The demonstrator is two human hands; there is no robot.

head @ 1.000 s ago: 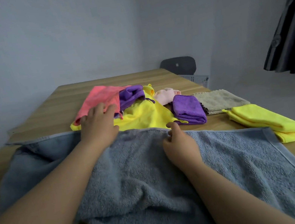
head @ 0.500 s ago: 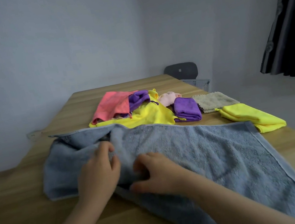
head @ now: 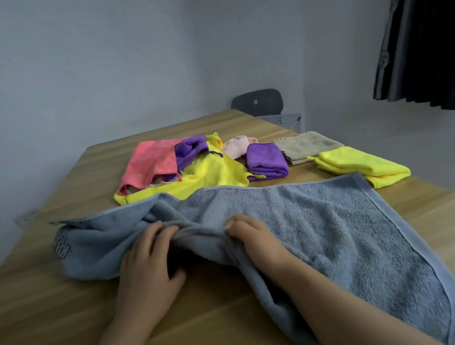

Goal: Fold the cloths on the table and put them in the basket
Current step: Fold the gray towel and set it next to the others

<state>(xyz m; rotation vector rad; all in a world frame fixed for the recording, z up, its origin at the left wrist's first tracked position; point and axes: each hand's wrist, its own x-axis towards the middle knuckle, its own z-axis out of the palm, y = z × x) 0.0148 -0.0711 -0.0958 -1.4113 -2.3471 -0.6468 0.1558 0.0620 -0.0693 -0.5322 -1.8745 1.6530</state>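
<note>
Here the table (head: 48,319) fills the lower half of the frame, a wooden top running back to the middle. Across its near part lies the grey towel (head: 336,229), the biggest cloth, spread from the left-centre down to the lower right corner, where it hangs over the table edge; its middle is bunched into a ridge between my hands. My left hand (head: 146,268) sits at centre-low, fingers curled over the ridge and thumb tucked under, closed on a fold of the towel. My right hand (head: 251,235) is just right of it, fingers bent down into the same ridge, gripping it too; my forearm lies under or against the towel's fold, I cannot tell which. Beyond the towel, mid-frame, a yellow cloth (head: 208,175) lies crumpled, its near edge touching the towel's far hem. On its left rests a pink cloth (head: 148,162), with a purple cloth (head: 190,148) bunched beside it. To the right sits a folded purple cloth (head: 266,159), then a beige cloth (head: 303,146) lying flat, then a folded yellow cloth (head: 362,166) near the right table edge. A pale pink cloth (head: 236,145) is crumpled behind the folded purple one. I see no basket for certain.
</note>
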